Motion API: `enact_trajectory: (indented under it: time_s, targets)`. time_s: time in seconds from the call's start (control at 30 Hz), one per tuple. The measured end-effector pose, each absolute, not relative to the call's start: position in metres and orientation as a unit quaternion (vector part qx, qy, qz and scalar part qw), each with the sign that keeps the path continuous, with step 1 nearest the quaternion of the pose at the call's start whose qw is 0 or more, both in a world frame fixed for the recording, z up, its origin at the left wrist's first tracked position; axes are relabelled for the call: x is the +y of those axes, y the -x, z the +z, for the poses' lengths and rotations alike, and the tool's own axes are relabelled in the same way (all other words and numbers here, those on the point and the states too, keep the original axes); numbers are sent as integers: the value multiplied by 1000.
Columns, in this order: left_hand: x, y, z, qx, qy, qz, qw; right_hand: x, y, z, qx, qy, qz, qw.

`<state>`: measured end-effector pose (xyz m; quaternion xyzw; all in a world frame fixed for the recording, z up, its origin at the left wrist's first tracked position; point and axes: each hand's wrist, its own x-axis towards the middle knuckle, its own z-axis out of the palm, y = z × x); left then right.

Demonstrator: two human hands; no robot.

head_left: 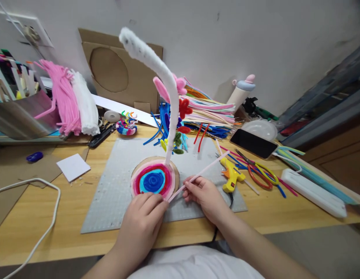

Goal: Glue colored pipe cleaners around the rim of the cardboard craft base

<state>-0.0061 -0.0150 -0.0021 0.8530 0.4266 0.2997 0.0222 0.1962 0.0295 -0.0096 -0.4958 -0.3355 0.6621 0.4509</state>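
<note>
Now the left hand [146, 213] curls over the colorful circle's [153, 181] near edge, low middle of the frame, grip hidden. Right fingers [194, 188] pinch a pink strip [209, 168]. Probably edging; next needs a snug bend.

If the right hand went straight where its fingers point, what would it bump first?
Probably the colourful round disc, at its right edge; the right hand looks close, but depth is unclear.

The head view looks forward and down from close above the desk [72, 217] towards the wall [203, 42].
</note>
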Motion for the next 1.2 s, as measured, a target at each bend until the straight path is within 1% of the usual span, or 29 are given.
enact_trajectory:
  time_s: [0.13, 0.23, 0.33, 0.43, 0.5, 0.57, 0.63, 0.7, 0.73, 0.77, 0.8, 0.83, 0.87, 0.9, 0.93, 0.97, 1.0, 1.07, 1.2]
  targets:
    - [-16, 8, -6, 395, -873, 282, -45, 31, -195, -10, -332, 498, 660, 453]
    - [-17, 7, -7, 395, -876, 267, -71, 33, -195, -11, -337, 498, 658, 454]
    - [-18, 6, -6, 398, -870, 283, -68, 31, -197, -8, -351, 492, 654, 456]
    - [-21, 5, -3, 409, -849, 332, -46, 17, -200, -1, -383, 475, 653, 448]
    - [-23, 5, -1, 412, -842, 347, -35, 2, -201, 6, -433, 447, 650, 437]
    - [-24, 4, 1, 393, -852, 345, -24, -12, -202, 11, -520, 407, 619, 425]
    - [-25, 4, 2, 366, -868, 336, -7, -20, -208, 14, -652, 354, 536, 403]
    - [-27, 6, 1, 353, -877, 326, 3, -22, -223, 13, -773, 329, 397, 371]
    - [-28, 7, 0, 352, -880, 319, 3, -19, -234, 12, -802, 352, 320, 362]
    - [-28, 8, -1, 351, -882, 313, -1, -16, -248, 10, -794, 417, 239, 372]
    - [-29, 9, -2, 350, -884, 308, -6, -11, -264, 8, -749, 512, 161, 389]
    - [-30, 11, -3, 348, -887, 305, -8, -5, -282, 7, -671, 624, 108, 386]
    - [-30, 12, -3, 343, -889, 303, -7, 2, -299, 6, -599, 716, 82, 349]
    - [-30, 13, -3, 341, -891, 301, -5, 9, -316, 5, -564, 775, 75, 276]
    - [-30, 13, -3, 339, -892, 299, -2, 16, -331, 5, -540, 818, 76, 182]
    - [-30, 13, -3, 337, -893, 298, 0, 23, -343, 6, -527, 836, 113, 103]
    - [-29, 13, -3, 337, -894, 295, 4, 29, -351, 6, -518, 841, 146, 59]
    - [-28, 12, -3, 338, -895, 292, 11, 38, -358, 5, -513, 840, 177, 30]
    - [-28, 11, -7, 340, -893, 295, 18, 47, -345, 1, -512, 840, 172, 42]
